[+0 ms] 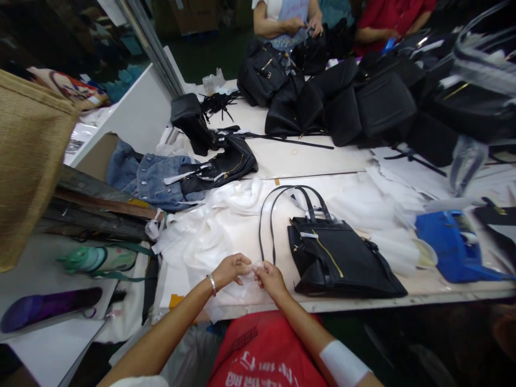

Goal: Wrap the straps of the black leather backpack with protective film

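Observation:
My left hand [232, 270], with a silver bangle at the wrist, is at the table's front edge with its fingers curled on a thin white, see-through sheet [237, 294]. Close beside it, my right hand [271, 278] pinches the same sheet between thumb and fingertips. The sheet hangs below both hands; whether it is tissue or plastic I cannot tell. To the right of my hands a black handbag [355, 263] lies on its side, gold zipper upward. Its strap [261, 231] loops toward my right hand.
Crumpled white wrapping [197, 236] spreads on the left. Behind it lie a denim jacket [157, 174] and a black bag [231, 164]. A blue bin [447, 242] stands right. Many black bags [346, 107] are piled at the back, where two people work. A bottle [100, 259] lies left.

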The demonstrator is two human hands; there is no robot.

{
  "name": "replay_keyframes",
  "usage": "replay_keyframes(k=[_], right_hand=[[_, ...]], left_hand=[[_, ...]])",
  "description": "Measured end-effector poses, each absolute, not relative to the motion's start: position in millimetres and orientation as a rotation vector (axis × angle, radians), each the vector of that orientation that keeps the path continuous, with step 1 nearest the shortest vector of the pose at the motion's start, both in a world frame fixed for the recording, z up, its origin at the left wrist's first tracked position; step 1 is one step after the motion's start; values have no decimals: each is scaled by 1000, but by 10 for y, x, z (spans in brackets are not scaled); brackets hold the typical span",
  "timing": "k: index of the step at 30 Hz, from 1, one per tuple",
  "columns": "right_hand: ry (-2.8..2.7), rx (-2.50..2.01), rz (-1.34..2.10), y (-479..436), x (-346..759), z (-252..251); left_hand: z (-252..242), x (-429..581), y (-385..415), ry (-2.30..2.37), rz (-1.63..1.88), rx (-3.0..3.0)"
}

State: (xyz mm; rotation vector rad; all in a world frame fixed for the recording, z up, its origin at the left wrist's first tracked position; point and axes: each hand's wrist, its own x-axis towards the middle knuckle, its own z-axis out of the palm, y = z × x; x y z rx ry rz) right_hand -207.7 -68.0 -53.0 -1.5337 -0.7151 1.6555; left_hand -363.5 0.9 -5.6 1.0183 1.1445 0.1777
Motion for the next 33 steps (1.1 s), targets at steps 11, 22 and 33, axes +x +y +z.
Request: replay_keyframes(k=[11,22,33], right_hand=[[-747,-1601,1553,-679,-2079,-480],[-920,-1640,1666,-645,-2060,-491],[-1804,-1997,1307,-865,-1888,-359]], left_hand=[[21,-3516,-4,1173,216,1088],[-115,-3714,-11,1216,301,1116],[-31,-3808,35,1351,391,1027]])
